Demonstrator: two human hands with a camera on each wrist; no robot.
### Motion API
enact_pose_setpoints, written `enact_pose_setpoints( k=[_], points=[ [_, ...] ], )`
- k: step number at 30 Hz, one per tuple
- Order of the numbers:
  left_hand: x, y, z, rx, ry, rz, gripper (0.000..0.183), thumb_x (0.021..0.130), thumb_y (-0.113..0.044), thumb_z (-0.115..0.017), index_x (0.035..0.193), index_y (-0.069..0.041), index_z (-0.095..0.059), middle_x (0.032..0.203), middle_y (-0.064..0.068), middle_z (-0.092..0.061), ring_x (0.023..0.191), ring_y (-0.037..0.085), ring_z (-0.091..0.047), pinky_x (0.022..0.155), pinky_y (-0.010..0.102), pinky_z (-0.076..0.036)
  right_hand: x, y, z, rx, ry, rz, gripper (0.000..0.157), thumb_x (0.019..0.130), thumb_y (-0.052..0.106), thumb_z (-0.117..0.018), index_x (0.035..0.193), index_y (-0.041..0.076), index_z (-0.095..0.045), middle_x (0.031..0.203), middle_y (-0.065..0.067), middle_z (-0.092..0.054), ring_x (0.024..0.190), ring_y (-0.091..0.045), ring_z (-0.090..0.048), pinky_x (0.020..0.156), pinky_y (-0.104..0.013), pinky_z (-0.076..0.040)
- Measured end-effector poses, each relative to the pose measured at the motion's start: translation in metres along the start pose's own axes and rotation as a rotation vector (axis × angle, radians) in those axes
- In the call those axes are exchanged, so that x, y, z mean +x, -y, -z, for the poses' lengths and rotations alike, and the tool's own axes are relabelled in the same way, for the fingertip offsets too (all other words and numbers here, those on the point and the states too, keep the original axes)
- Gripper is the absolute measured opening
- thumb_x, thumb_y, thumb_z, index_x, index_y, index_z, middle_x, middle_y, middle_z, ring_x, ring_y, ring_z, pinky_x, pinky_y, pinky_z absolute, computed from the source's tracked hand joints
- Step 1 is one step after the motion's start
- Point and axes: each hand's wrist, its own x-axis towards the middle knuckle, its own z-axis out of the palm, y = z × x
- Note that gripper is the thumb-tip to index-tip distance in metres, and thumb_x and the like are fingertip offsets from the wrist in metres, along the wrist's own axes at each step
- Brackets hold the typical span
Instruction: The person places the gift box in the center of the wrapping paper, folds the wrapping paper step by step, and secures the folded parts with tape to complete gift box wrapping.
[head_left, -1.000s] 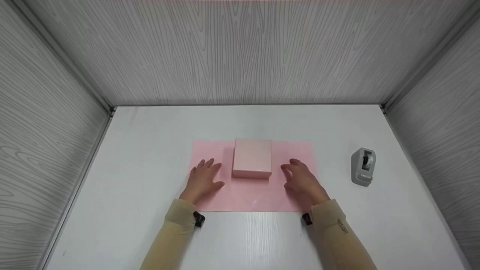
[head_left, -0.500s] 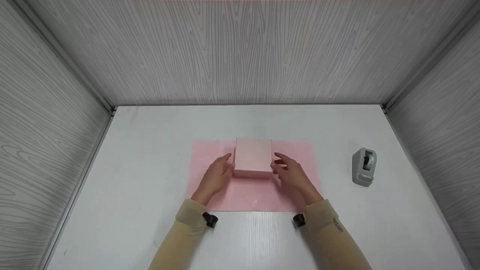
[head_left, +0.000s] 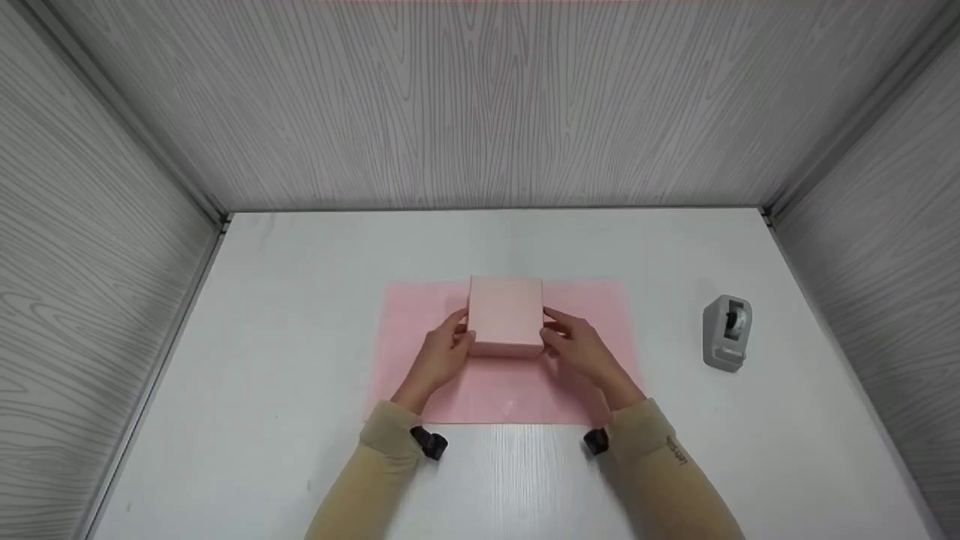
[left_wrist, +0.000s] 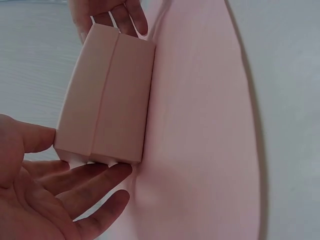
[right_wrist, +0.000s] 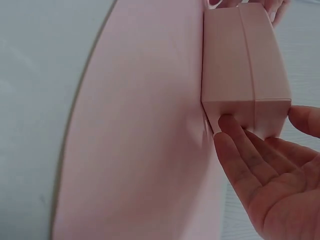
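Note:
A pale pink lidded box (head_left: 506, 311) sits on a sheet of pink paper (head_left: 495, 397), towards its far edge. At the box's left side, my left hand (head_left: 441, 356) holds it with the thumb at the near corner and fingertips along the side. My right hand (head_left: 585, 349) grips the opposite side in much the same way. In the left wrist view, a seam between lid and base runs along the box (left_wrist: 107, 95), with the left fingertips (left_wrist: 120, 172) against its end. The right wrist view has the right fingertips (right_wrist: 230, 125) pressed on the other end face.
A grey tape dispenser (head_left: 726, 334) stands to the right on the white table (head_left: 300, 315). Grey wood-grain panels (head_left: 480, 105) enclose the table at the back and both sides.
Both hands have come inward from the paper on either side and taken hold of the box's two sides. The box, paper and tape dispenser show no clear movement.

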Motion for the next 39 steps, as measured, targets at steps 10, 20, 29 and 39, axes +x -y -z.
enact_pose_setpoints(
  k=[10,20,29,39],
  points=[
    [-0.018,-0.004,0.001,-0.024,0.029,-0.006,0.048,0.102,-0.018,-0.051,0.146,-0.001,-0.039,0.126,0.023,-0.059,0.112,0.033,-0.062,0.091,0.045,-0.050,-0.014,0.001,0.002,0.033,0.026,0.015,0.054,0.101,0.016,-0.056,0.150,0.004,-0.037,0.136,-0.023,-0.053,0.096,-0.026,-0.065,0.087,-0.045,-0.053],
    [-0.026,-0.003,-0.002,-0.055,0.052,0.001,0.048,0.102,-0.016,-0.052,0.145,-0.001,-0.039,0.124,0.022,-0.059,0.109,0.030,-0.063,0.088,0.042,-0.052,-0.023,-0.003,0.001,0.050,0.050,0.040,0.055,0.101,0.015,-0.057,0.150,0.001,-0.037,0.135,-0.026,-0.052,0.098,-0.027,-0.063,0.087,-0.050,-0.052],
    [-0.029,-0.001,-0.003,-0.051,0.048,-0.006,0.048,0.101,-0.016,-0.053,0.145,-0.002,-0.040,0.122,0.021,-0.061,0.106,0.028,-0.063,0.087,0.041,-0.052,-0.025,-0.005,-0.001,0.044,0.034,0.025,0.054,0.100,0.015,-0.058,0.150,0.004,-0.039,0.134,-0.021,-0.055,0.097,-0.025,-0.064,0.086,-0.046,-0.053],
    [-0.029,0.002,-0.005,-0.051,0.057,0.004,0.049,0.102,-0.017,-0.052,0.146,-0.001,-0.039,0.122,0.020,-0.060,0.109,0.029,-0.062,0.090,0.043,-0.051,-0.025,-0.008,-0.002,0.041,0.022,0.010,0.053,0.100,0.014,-0.058,0.149,0.007,-0.041,0.134,-0.020,-0.055,0.097,-0.026,-0.064,0.085,-0.044,-0.053]
  ],
)
